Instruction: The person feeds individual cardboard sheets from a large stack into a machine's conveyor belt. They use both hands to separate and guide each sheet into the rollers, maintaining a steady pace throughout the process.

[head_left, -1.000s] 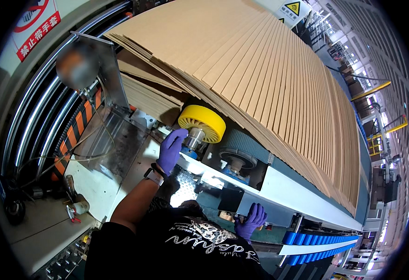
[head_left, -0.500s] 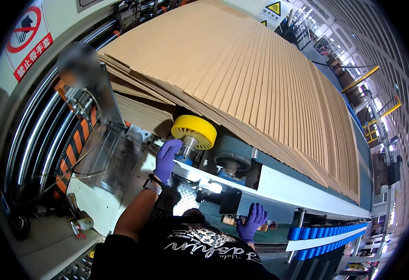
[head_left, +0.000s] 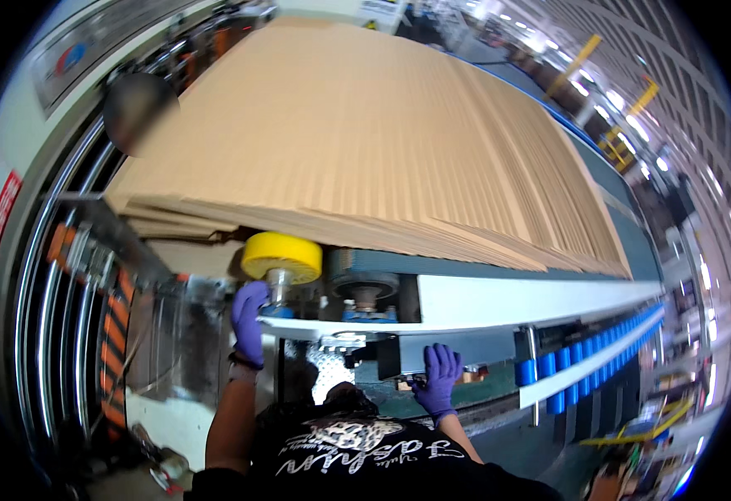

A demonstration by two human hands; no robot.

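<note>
My left hand (head_left: pixel 249 321), in a purple glove, rests by the metal shaft of a yellow wheel (head_left: pixel 281 258). Its fingers are stretched forward and lie close together; the fingertips are partly hidden. My right hand (head_left: pixel 439 379), also gloved in purple, lies over the edge of a dark grey box (head_left: pixel 491 349) with its fingers a little apart. Beyond the wheel, a wide bed of overlapping brown cardboard sheets (head_left: pixel 332 125) slopes across the machine, fanned out toward the right. Beside the yellow wheel sits a dark ribbed roller (head_left: pixel 365 269).
A white rail (head_left: pixel 499 302) runs along the conveyor's near side, with blue rollers (head_left: pixel 578 367) below it at right. On the left stand steel bars (head_left: pixel 44 334), an orange-and-black striped guard (head_left: pixel 115 351) and a metal plate (head_left: pixel 119 230). Yellow railings (head_left: pixel 632 117) rise at the far right.
My view has turned, so the cardboard, wheel and rail sit further left and more level. My left hand remains by the wheel's shaft, and my right hand remains on the grey box.
</note>
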